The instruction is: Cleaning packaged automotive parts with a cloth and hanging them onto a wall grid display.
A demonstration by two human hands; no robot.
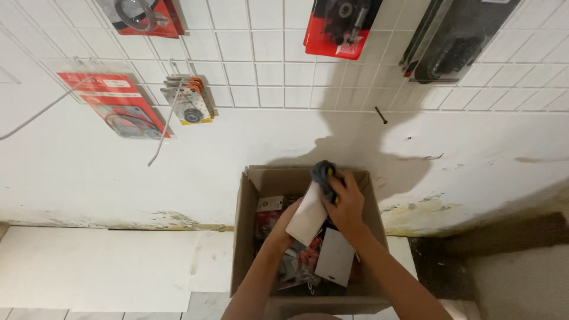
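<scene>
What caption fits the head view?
Both hands, right hand and left hand, lift a white packet from a cardboard box.

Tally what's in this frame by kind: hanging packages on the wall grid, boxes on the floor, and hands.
Hanging packages on the wall grid: 5 (red-backed, small stack, top left, top middle, dark long one)
Cardboard box: 1
Hands: 2 (left hand, right hand)
Total: 8
</scene>
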